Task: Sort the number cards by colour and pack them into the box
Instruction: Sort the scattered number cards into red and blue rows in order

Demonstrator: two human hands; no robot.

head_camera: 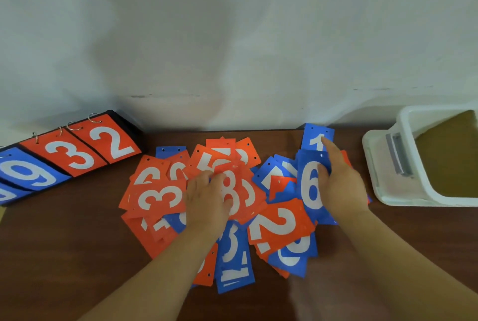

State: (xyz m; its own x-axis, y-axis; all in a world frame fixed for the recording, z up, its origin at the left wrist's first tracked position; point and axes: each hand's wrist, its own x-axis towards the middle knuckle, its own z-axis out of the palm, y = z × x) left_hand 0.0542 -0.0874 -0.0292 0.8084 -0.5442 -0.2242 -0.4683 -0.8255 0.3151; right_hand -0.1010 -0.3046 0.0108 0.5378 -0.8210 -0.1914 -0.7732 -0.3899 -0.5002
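A loose heap of several orange and blue number cards lies mixed on the brown table [64, 256]. My left hand [207, 201] rests on the orange cards in the middle, its fingers curled at the edge of an orange 8 card [234, 191]. My right hand [341, 181] grips a blue 6 card [310, 188], thumb on its face, fingers behind. A blue 1 card [314, 137] sticks out just beyond that hand. An orange 2 card [282, 225] lies on top near the front. The white plastic box [388, 191] stands open at the far right.
A flip scoreboard [64, 157] showing 9, 3 and 2 on ring-bound cards lies at the back left against the white wall [232, 36]. The box has a grey latch [398, 155] on its left side and a brownish inside.
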